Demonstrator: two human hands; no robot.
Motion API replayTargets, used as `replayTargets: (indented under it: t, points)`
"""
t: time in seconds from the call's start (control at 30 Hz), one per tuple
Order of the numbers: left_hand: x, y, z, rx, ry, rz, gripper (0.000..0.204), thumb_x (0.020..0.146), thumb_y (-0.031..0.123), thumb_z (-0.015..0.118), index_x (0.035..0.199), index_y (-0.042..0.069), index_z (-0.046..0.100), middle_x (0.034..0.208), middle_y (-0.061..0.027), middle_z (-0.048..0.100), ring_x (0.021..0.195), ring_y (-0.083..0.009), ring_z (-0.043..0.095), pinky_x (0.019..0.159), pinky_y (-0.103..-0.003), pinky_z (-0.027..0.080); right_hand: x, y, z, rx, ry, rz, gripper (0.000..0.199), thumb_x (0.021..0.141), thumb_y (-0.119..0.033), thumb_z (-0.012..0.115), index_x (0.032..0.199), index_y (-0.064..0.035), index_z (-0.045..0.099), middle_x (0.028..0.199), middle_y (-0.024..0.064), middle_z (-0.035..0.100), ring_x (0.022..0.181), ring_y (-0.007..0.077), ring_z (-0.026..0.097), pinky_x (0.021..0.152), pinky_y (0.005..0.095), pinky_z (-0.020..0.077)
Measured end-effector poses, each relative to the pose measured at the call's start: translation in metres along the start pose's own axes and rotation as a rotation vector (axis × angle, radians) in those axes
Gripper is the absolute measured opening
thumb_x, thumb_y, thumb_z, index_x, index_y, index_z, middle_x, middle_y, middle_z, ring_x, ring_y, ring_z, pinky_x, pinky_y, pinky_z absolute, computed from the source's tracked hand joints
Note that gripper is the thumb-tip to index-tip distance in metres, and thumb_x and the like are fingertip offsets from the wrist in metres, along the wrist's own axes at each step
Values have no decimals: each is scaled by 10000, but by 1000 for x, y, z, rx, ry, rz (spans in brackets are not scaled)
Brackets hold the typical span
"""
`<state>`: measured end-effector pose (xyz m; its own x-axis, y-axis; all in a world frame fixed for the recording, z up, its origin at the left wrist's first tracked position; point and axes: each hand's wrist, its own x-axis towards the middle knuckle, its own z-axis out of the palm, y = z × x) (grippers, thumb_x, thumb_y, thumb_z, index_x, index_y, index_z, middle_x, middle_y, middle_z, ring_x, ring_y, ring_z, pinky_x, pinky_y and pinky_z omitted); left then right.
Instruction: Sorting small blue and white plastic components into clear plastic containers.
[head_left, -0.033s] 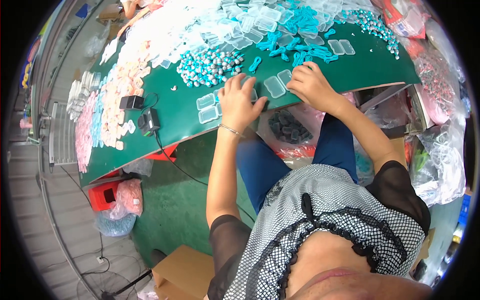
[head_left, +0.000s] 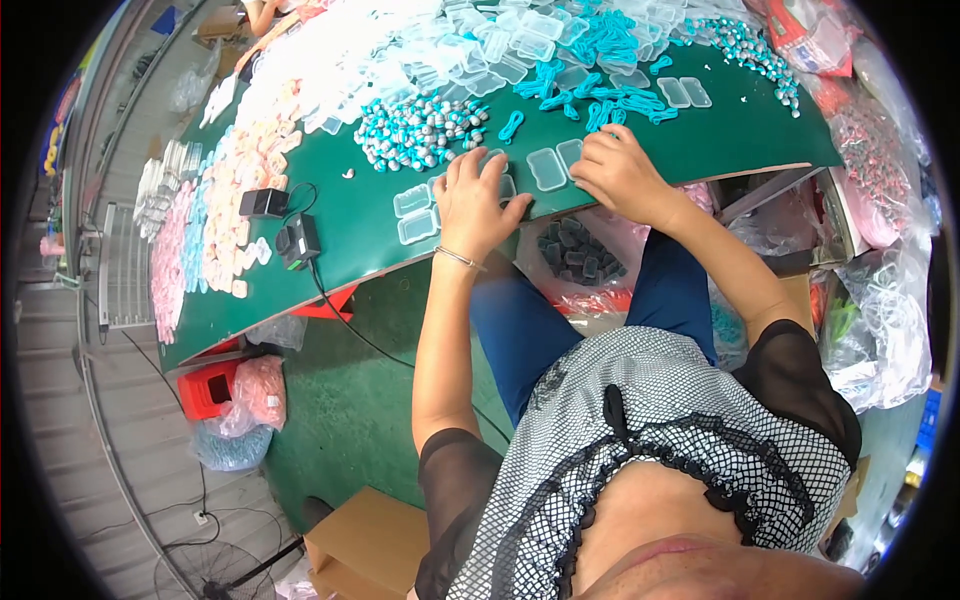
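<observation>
My left hand (head_left: 474, 205) lies palm down with its fingers spread, over some small transparent plastic cases (head_left: 418, 228) that stand open at the table's near edge. Part of those cases is hidden beneath it. To its right, my right hand (head_left: 622, 178) has bent fingers closed on the right side of another open transparent case (head_left: 547, 170). Just beyond my left hand is a heap of small grey-and-turquoise earplug-like pieces (head_left: 415, 132). A single turquoise bundled cord (head_left: 511, 126) rests between that heap and more cords (head_left: 610, 104).
Many transparent cases (head_left: 500, 45) pile up at the back of the green table (head_left: 350, 225). An open case (head_left: 684, 93) lies at the right. Black devices (head_left: 297, 240) with a cable, and peach, blue and pink pieces (head_left: 225, 240), occupy the left. Plastic bags (head_left: 580, 250) sit under the edge.
The open case at my right hand has shifted very slightly left and turned a little. Both hands stay nearly in place.
</observation>
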<state>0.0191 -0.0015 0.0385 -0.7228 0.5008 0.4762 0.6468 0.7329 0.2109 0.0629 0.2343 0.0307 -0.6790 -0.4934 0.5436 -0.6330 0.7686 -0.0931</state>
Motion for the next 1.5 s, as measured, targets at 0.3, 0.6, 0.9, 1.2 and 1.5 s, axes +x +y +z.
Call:
replayTargets:
  t: [0.3,0.6,0.9,1.2,1.5]
  points:
    - [-12,-1,6,-31,-52,-7,427,704,325,718,1060,109,623,1133,-91,572,1096,-288,503,878,-473,356,37,-43,41,-13,151,229,107,752,-145,611,824,-90,554,729,65,598,766,266,584,722,411,399]
    - [-16,0,7,-69,-19,-1,474,690,300,720,1108,113,598,1181,-112,547,1118,-307,489,898,-489,338,29,-12,24,98,387,223,167,745,-105,588,907,-95,630,874,72,639,866,266,601,789,420,419]
    - [1,17,13,-96,-19,117,378,700,243,725,1043,111,634,1149,-91,562,1119,-300,487,908,-487,330,-50,117,-32,-422,106,733,191,774,-337,656,810,-152,680,1024,2,599,1031,222,524,858,458,369]
    - [3,16,19,-135,15,126,331,707,205,722,1010,111,625,1045,-58,605,1047,-273,533,894,-466,354,-56,153,-38,-404,-8,769,157,782,-236,580,741,-111,664,914,41,630,892,262,595,756,464,441]
    - [0,9,14,-111,-1,120,326,738,240,709,1027,114,629,1058,-65,608,1038,-276,540,874,-438,376,-14,-1,-33,8,126,83,67,772,-118,616,806,-73,581,909,66,595,878,245,576,763,385,414]
